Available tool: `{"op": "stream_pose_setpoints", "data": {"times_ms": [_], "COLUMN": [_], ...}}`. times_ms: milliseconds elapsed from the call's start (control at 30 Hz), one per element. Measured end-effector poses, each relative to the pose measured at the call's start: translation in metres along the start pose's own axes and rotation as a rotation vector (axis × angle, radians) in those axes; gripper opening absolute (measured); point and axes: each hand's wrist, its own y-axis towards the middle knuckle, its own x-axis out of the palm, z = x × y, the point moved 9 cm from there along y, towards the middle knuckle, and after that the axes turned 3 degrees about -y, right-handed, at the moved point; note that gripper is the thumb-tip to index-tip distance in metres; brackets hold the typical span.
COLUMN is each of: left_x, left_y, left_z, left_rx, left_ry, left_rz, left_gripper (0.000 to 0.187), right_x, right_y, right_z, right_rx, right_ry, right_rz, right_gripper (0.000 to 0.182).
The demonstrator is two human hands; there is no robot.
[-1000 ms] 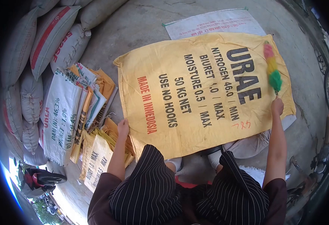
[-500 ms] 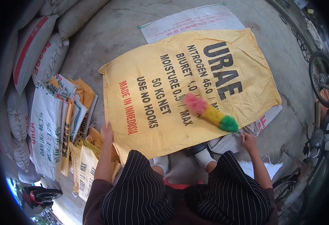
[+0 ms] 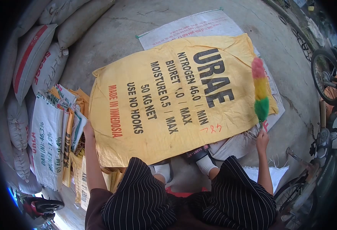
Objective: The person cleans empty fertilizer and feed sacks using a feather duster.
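Swung rightward, the duster (image 3: 260, 88) points away from right fingers (image 3: 262, 137) closed round its handle; left fingers (image 3: 88, 129), opening unclear, touch the yellow sack (image 3: 164, 111).

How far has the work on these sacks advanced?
Apparently done: the folded sacks gathered at left. In hand: the yellow sack, its edge at the left hand, the right hand holding the duster. Probably left: the white sack partly beneath; whether more remain is unclear.
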Motion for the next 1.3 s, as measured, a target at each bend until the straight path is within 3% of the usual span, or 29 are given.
{"op": "stream_pose_setpoints", "data": {"times_ms": [33, 100, 167, 267, 367, 467, 533, 567, 633, 667, 767, 800, 833, 867, 900, 967, 1000, 1067, 1100, 1167, 1233, 1300], "left_x": [0.003, 0.016, 0.034, 0.047, 0.05, 0.084, 0.132, 0.155, 0.194, 0.211, 0.274, 0.282, 0.305, 0.327, 0.345, 0.381, 0.397, 0.422, 0.43, 0.441, 0.444, 0.447], "left_y": [0.006, -0.023, -0.071, -0.121, -0.131, -0.138, -0.181, -0.195, -0.215, -0.211, -0.203, -0.212, -0.21, -0.218, -0.217, -0.229, -0.236, -0.252, -0.262, -0.276, -0.287, -0.277], "left_z": [0.005, 0.091, 0.177, 0.266, 0.335, 0.387, 0.406, 0.409, 0.404, 0.399, 0.397, 0.403, 0.403, 0.406, 0.407, 0.407, 0.403, 0.389, 0.382, 0.363, 0.344, 0.307], "left_rx": [-0.183, -0.159, -0.185, -0.068, 0.209, 0.491, 0.559, 0.505, 0.257, 0.164, 0.19, 0.239, 0.242, 0.274, 0.305, 0.359, 0.373, 0.413, 0.401, 0.391, 0.681, 0.706], "left_ry": [-0.622, -0.779, -0.806, -0.863, -0.824, -0.646, -0.555, -0.572, -0.627, -0.561, -0.572, -0.565, -0.633, -0.64, -0.621, -0.622, -0.548, -0.349, -0.344, -0.338, -0.162, 0.019], "left_rz": [-0.043, -0.289, -0.51, -0.598, -0.656, -0.758, -0.836, -0.916, -0.914, -0.87, -0.931, -0.867, -0.939, -0.882, -0.871, -0.975, -0.975, -1.024, -1.083, -1.137, -1.031, -1.017], "left_gripper": [0.04, 0.043, 0.042, 0.041, 0.039, 0.038, 0.037, 0.038, 0.03, 0.02, 0.014, 0.013, 0.013, 0.015, 0.016, 0.023, 0.026, 0.03, 0.036, 0.042, 0.059, 0.07], "right_x": [0.028, 0.071, 0.101, 0.141, 0.18, 0.212, 0.198, 0.196, 0.225, 0.213, 0.167, 0.162, 0.161, 0.159, 0.149, 0.102, 0.097, 0.083, 0.084, 0.074, 0.076, 0.094], "right_y": [-0.014, -0.041, -0.067, -0.099, -0.122, -0.134, -0.122, -0.115, -0.11, -0.103, -0.082, -0.079, -0.077, -0.074, -0.082, -0.08, -0.079, -0.057, -0.054, -0.033, -0.021, -0.019], "right_z": [-0.03, -0.095, -0.146, -0.191, -0.22, -0.252, -0.28, -0.285, -0.252, -0.255, -0.247, -0.233, -0.21, -0.194, -0.211, -0.244, -0.245, -0.227, -0.23, -0.191, -0.185, -0.156], "right_rx": [-0.054, -0.255, -0.367, -0.481, -0.459, -0.483, -0.627, -0.63, 0.05, -0.042, -0.171, -0.178, 0.025, 0.227, 0.229, 0.153, 0.151, 0.226, 0.226, 0.367, 0.251, 0.454], "right_ry": [0.027, -0.025, -0.116, -0.224, -0.054, 0.045, 0.519, 0.515, 0.392, 0.387, 0.451, 0.433, 0.676, 0.9, 1.228, 1.504, 1.491, 1.553, 1.55, 0.846, 1.02, 0.973], "right_rz": [-0.131, -0.315, -0.525, -0.658, -0.802, -0.854, -0.52, -0.524, -1.001, -1.037, -0.898, -0.902, -0.939, -0.97, -1.149, -1.016, -1.029, -0.73, -0.74, -0.314, -0.263, -0.25], "right_gripper": [0.037, 0.036, 0.036, 0.038, 0.038, 0.035, 0.035, 0.035, 0.035, 0.037, 0.037, 0.037, 0.04, 0.043, 0.053, 0.05, 0.05, 0.041, 0.041, 0.031, 0.027, 0.027]}}
